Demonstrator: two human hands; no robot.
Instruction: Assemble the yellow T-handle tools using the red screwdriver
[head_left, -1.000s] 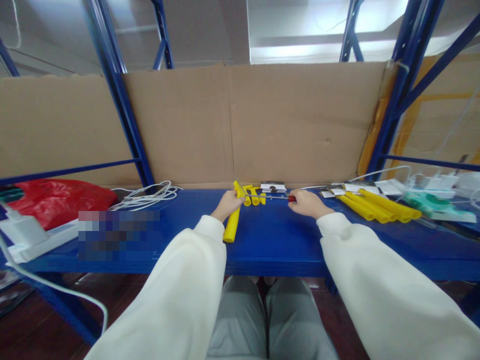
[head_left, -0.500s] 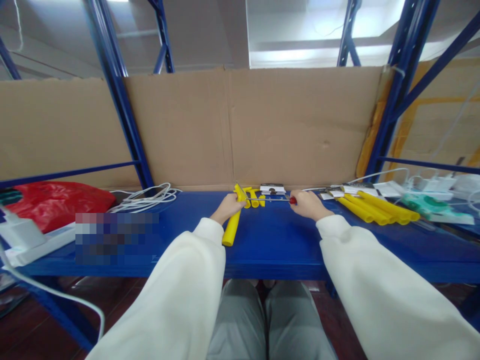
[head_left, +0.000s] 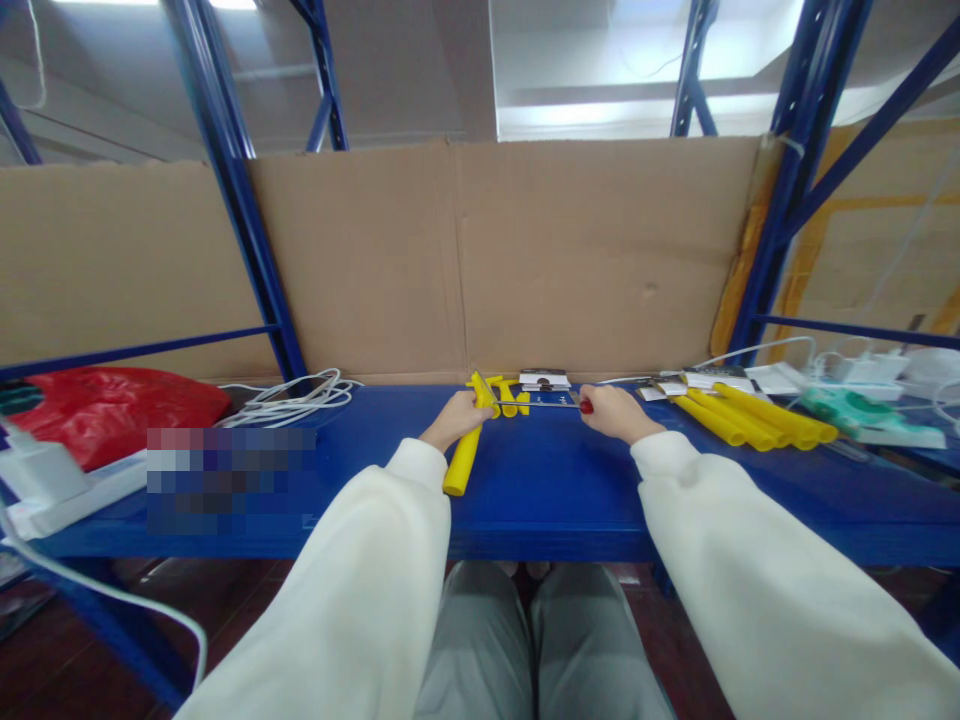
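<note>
My left hand (head_left: 452, 420) is closed around a yellow tube (head_left: 463, 462) with a yellow crosspiece at its top, tilted over the blue tabletop. My right hand (head_left: 613, 411) is wrapped round the red handle of a screwdriver (head_left: 544, 405). Its thin metal shaft runs level to the left, and the tip reaches the yellow head beside my left fingers. Whether the tip sits in a screw is too small to tell. Just behind the shaft lie several small yellow pieces (head_left: 509, 398) and a black-and-white packet (head_left: 544, 380).
Several yellow tubes (head_left: 757, 416) lie at the right beside white papers and a green-and-white pack (head_left: 862, 412). On the left are a coiled white cable (head_left: 304, 398), a red plastic bag (head_left: 124, 410) and a power strip (head_left: 90, 492). A cardboard panel (head_left: 555, 260) stands along the back.
Both hands stay in nearly the same place, with the screwdriver still against the yellow head. The view has shifted very slightly.
</note>
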